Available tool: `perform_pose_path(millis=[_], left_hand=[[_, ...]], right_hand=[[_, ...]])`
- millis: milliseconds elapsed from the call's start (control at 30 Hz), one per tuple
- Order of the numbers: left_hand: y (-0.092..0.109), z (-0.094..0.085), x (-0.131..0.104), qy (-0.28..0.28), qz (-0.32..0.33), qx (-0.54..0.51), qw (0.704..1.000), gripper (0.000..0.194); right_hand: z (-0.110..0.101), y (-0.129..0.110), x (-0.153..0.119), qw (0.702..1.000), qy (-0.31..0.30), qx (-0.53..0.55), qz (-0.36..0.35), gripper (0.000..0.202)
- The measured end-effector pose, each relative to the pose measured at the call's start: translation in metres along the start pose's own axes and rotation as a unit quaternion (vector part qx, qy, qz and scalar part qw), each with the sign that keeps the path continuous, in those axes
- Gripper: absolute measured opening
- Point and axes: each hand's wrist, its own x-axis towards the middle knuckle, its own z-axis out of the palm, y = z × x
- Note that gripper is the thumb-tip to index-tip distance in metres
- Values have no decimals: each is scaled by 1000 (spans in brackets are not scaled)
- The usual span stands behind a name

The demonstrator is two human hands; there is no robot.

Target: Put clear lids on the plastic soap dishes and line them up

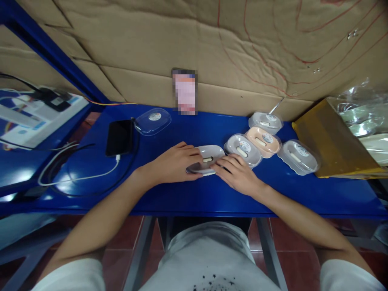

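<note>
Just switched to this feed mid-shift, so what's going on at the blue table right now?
A person seated at the blue table has both hands on a white oval case lying in front of them: the left hand grips its left end, and the right hand touches its right side. To the right lie four more cases with clear lids, one of them peach-coloured. A single clear lid and a charging phone lie to the left.

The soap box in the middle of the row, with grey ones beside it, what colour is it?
Peach-orange. The soap box shows best in the head view, under a clear lid.
</note>
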Motion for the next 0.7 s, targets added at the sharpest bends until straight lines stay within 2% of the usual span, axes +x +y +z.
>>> perform_pose_path(millis=[100,267,433,700], left_hand=[[5,1,2,3,20,27,999,19],[21,9,7,15,64,74,995,20],[22,13,6,30,91,99,990,20],[18,19,5,28,69,139,988,9]], right_hand=[[-1,0,1,1000,14,11,-10,28],[-5,2,1,995,22,101,4,24],[-2,4,1,988,20,150,-1,20],[8,-2,-1,995,-13,104,2,44]])
